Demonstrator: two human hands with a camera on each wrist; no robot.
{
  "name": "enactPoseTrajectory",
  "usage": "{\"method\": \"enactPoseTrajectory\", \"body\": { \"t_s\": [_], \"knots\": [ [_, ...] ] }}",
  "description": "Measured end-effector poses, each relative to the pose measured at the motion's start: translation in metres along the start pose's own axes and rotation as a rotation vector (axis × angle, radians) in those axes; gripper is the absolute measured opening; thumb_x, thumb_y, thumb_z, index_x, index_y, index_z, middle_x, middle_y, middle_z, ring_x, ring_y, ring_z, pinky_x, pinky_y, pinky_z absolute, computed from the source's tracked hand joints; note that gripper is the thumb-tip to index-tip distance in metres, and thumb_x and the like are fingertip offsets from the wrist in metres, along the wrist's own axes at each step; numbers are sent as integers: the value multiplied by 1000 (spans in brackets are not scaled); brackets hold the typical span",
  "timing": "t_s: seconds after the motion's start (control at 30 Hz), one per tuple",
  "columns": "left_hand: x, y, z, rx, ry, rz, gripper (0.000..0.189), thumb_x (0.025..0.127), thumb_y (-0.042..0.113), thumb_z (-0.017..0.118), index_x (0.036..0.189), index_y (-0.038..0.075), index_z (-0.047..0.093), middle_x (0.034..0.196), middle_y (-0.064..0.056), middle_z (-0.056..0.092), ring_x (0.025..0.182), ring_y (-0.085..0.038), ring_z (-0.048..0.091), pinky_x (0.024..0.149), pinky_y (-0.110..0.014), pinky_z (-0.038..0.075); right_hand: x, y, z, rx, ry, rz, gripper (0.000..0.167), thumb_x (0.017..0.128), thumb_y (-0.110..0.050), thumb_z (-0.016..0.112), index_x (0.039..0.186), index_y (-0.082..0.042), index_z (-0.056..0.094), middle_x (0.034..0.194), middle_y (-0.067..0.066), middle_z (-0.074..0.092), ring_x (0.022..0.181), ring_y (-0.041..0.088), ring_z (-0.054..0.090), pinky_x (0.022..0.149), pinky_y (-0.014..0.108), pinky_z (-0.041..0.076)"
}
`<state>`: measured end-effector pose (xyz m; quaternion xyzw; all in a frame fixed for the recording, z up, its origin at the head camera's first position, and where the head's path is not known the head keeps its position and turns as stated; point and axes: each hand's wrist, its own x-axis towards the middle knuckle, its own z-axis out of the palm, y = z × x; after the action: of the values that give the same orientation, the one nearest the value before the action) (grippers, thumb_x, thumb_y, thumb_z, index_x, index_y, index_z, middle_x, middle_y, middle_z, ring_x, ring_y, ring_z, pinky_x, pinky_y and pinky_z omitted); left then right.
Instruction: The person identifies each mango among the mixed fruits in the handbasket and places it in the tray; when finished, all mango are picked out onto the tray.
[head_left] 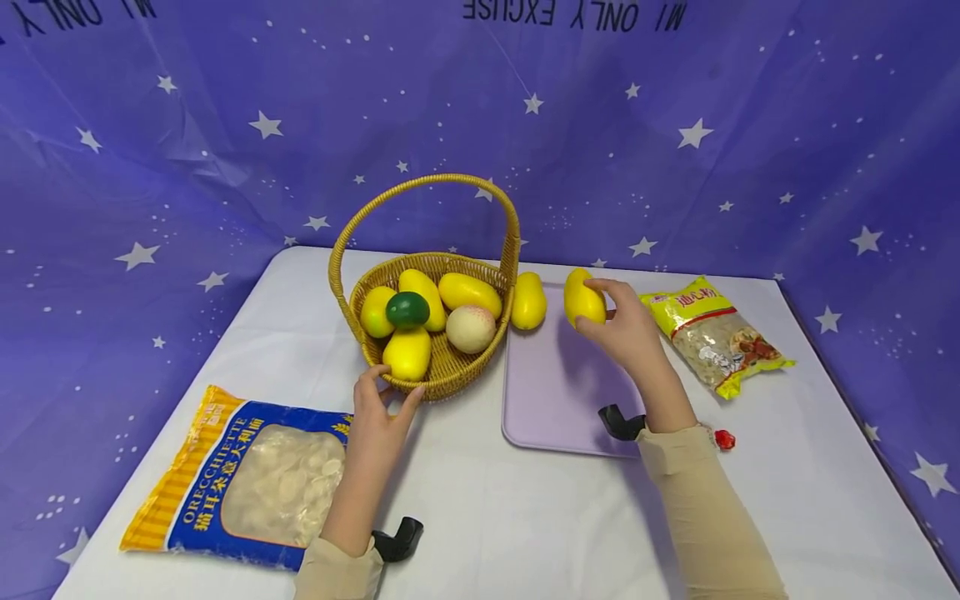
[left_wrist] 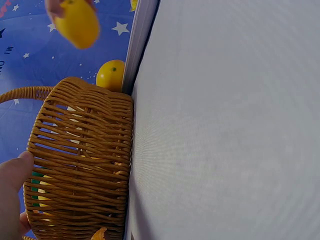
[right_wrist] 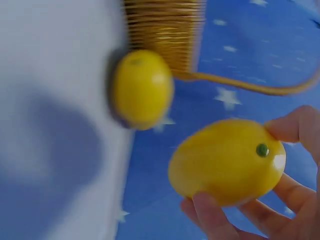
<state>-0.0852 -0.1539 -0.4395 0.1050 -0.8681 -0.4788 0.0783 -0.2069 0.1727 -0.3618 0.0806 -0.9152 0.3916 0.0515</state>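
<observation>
My right hand [head_left: 626, 329] holds a yellow mango [head_left: 583, 297] above the lilac tray. A small green stem spot shows on this mango [right_wrist: 227, 162] in the right wrist view. My left hand [head_left: 380, 414] grips the near rim of a wicker basket [head_left: 450, 385] with an arched handle. In the basket lie several yellow fruits [head_left: 468, 293], a dark green fruit [head_left: 407, 310] and a pale peach [head_left: 471, 329]. Another yellow mango [head_left: 528, 301] lies on the tray's far left corner, right beside the basket.
The lilac tray [head_left: 540, 408] lies on a white-covered table [head_left: 480, 517]. A blue orecchiette pasta bag [head_left: 262, 483] is at the left front, near my left forearm. To the right of the tray lies a yellow food packet [head_left: 712, 333]. A purple star-patterned cloth [head_left: 600, 167] hangs behind.
</observation>
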Motion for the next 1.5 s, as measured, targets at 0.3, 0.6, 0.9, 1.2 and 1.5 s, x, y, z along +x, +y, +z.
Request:
{"method": "enactPoseTrajectory", "body": {
  "t_s": [0.3,0.6,0.9,1.2,1.5],
  "knots": [
    [-1,1,2,-13,-3,1,70,90,53,60,137,13,28,138,-17,32,117,-32,55,90,-47,47,19,24,26,-279,-82,-65,61,78,-23,74,132,-5,52,138,17,45,124,36,45,99,54,38],
    [-1,2,3,-2,1,9,67,91,51,61,137,15,29,138,-15,33,117,-31,55,88,-47,48,30,32,37,-294,-110,-34,63,80,-25,72,136,-7,50,140,17,43,118,39,50,96,55,40],
    [-1,0,2,2,-10,5,69,90,54,59,137,15,28,140,-16,31,118,-32,54,87,-47,48,38,33,42,-405,-161,-59,60,82,-23,68,138,-11,49,146,17,39,110,46,52,87,57,44],
    [-1,0,2,34,-1,2,67,91,53,59,137,16,28,139,-15,32,118,-31,54,85,-48,49,45,37,48,-421,-150,-99,58,84,-24,71,136,-10,51,147,14,40,114,48,48,91,58,42],
    [0,-1,0,31,1,0,69,90,56,57,138,15,28,140,-16,31,118,-32,54,85,-48,49,45,24,55,-497,-178,-41,58,86,-21,69,138,-8,48,149,13,38,110,46,48,82,58,46]
  ]
}}
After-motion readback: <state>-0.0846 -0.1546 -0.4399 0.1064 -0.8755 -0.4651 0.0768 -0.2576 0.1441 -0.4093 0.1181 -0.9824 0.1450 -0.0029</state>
